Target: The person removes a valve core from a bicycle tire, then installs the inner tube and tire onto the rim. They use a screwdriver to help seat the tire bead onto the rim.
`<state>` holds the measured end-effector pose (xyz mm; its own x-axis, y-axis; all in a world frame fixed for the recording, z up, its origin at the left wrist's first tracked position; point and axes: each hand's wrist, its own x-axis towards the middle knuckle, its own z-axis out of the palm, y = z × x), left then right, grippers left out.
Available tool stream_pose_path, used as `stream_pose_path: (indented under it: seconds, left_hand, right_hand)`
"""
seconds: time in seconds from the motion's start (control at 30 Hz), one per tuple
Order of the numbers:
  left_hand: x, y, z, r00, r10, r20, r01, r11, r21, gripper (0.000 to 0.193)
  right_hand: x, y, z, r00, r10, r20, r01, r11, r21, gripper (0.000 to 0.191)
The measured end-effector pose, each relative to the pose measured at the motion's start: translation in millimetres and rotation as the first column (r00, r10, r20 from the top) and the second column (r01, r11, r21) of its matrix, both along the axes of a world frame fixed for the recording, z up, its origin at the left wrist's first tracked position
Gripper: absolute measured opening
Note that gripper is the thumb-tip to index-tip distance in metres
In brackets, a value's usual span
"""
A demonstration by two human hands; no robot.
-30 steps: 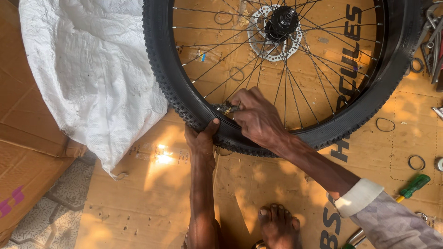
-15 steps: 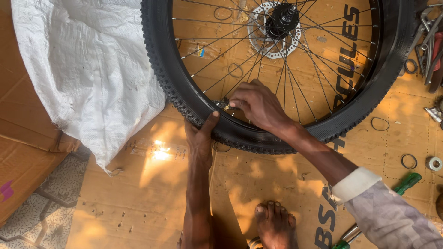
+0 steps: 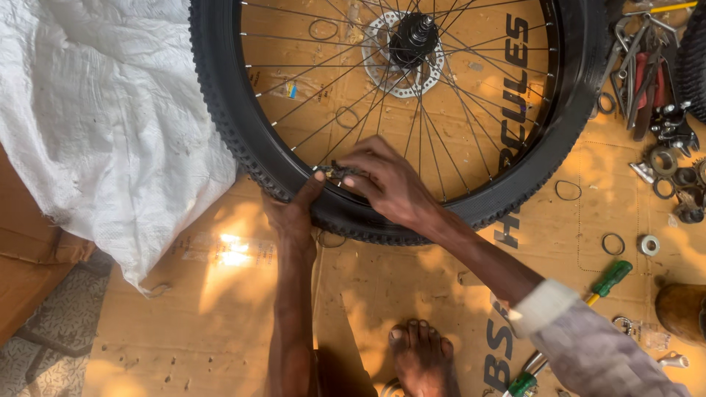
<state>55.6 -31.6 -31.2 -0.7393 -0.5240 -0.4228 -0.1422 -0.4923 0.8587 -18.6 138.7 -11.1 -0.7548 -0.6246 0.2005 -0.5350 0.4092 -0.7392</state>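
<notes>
A sheet of cardboard (image 3: 220,331) covers the floor under me, and a white woven sack (image 3: 95,125) lies crumpled over its left side. On the cardboard lies the bicycle wheel (image 3: 220,125), knobby tyre on, spokes running to the hub (image 3: 412,37) with its brake disc. My left hand (image 3: 290,213) grips the tyre's near edge from outside, thumb pressed up onto the rim. My right hand (image 3: 390,187) reaches over the rim from inside, fingers pinched on the small valve (image 3: 334,173) sticking out there. Best, I think, to keep the left hand bracing the tyre firmly so the valve stays square while the right works it with small, straight turns. My bare foot (image 3: 423,353) rests on the cardboard below. A green-handled screwdriver (image 3: 607,279) lies to the right, loose washers (image 3: 647,244) beside it.
</notes>
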Motion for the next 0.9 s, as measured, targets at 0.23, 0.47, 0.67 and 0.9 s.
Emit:
stream_pose_path:
  seconds: [0.23,0.47,0.67,0.9]
  left_hand:
    - [-25,-35,3,0.985,0.065,-0.158,-0.037,0.984,0.172,0.048]
    - [-36,-46,-9,0.983,0.036,-0.177,0.025,0.944,0.329,0.037]
    - [-40,-45,-16,0.983,0.043,-0.176,0.013,0.952,0.305,0.044]
    - [-44,-45,-5,0.985,0.038,-0.171,0.002,0.974,0.227,0.052]
  right_hand:
    - [11,45,16,0.992,-0.079,0.100,0.010,0.829,0.560,0.034]
    - [-27,38,-3,0.611,-0.164,0.775,-0.354,0.818,0.452,0.060]
    - [-14,16,2,0.576,-0.249,0.779,-0.291,0.828,0.480,0.049]
    - [13,2,8,0.773,-0.330,0.542,-0.116,0.766,0.632,0.031]
